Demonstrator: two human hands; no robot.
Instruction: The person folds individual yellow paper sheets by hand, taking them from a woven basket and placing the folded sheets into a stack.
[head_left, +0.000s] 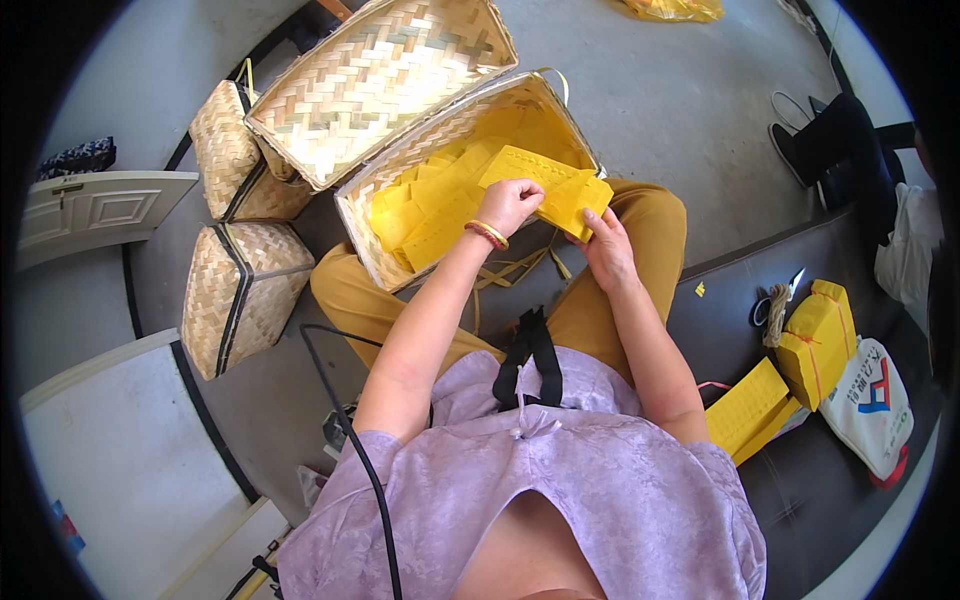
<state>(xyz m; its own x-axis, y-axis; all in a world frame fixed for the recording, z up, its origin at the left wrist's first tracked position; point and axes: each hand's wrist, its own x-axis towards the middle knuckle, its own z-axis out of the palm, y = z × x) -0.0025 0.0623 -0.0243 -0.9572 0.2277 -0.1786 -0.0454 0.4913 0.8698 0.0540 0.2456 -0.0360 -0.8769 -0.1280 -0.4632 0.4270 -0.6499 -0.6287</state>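
My right hand (609, 241) grips the near right end of a bundle of yellow perforated paper sheets (531, 166), thumb on top. My left hand (512, 204), with bracelets at the wrist, is over the bundle's left side, its fingertips pinched together at the paper; whether they hold a sheet I cannot tell. The sheets are fanned out and overlap. Below and beyond them, an open woven bamboo basket (352, 196) stands between my knees, with many loose yellow sheets (450, 202) inside. Its woven lid (382, 82) is tilted up on the far left side.
Two strapped bamboo baskets (244, 300) stand at the left. On the dark seat at right are scissors (796, 281), a twine bundle (777, 315), a tied yellow paper stack (817, 341), more yellow sheets (750, 405) and a white bag (870, 405). Another person's legs (840, 142) are at upper right.
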